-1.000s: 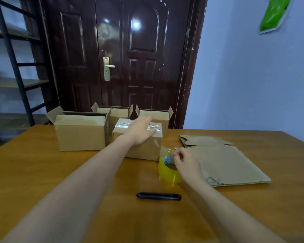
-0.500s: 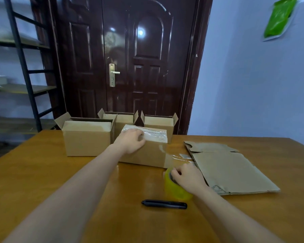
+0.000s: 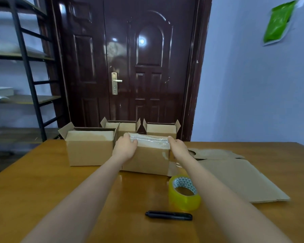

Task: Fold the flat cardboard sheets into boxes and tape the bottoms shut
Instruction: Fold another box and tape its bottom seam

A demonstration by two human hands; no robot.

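We see a taped box (image 3: 147, 155) standing on the wooden table (image 3: 33, 181), its sealed side up with a strip of clear tape along the top. We take this box as our landmark. The left hand (image 3: 125, 149) grips its left end, fingers curled over the top edge and onto the tape. The right hand (image 3: 178, 148) holds the right end, palm against the side and fingers bent around the upper corner. A loose tail of tape hangs down the right face of the box.

Just left of the taped box, touching or nearly touching it, stands a larger open box (image 3: 89, 148) with its flaps raised. Behind the taped box we see two more open boxes: one (image 3: 125, 127) behind its left part and another (image 3: 161, 128) behind its right part, both near the dark door (image 3: 130, 67).

To the right of the taped box lie the flat cardboard sheets (image 3: 239, 178), stacked on the table. In front of the box, toward its right corner and under the right forearm, the yellow tape roll (image 3: 184, 192) lies flat. Nearer to us than the roll lies a black utility knife (image 3: 168, 216), apart from it. Far left of the box stands a metal shelf (image 3: 25, 67).
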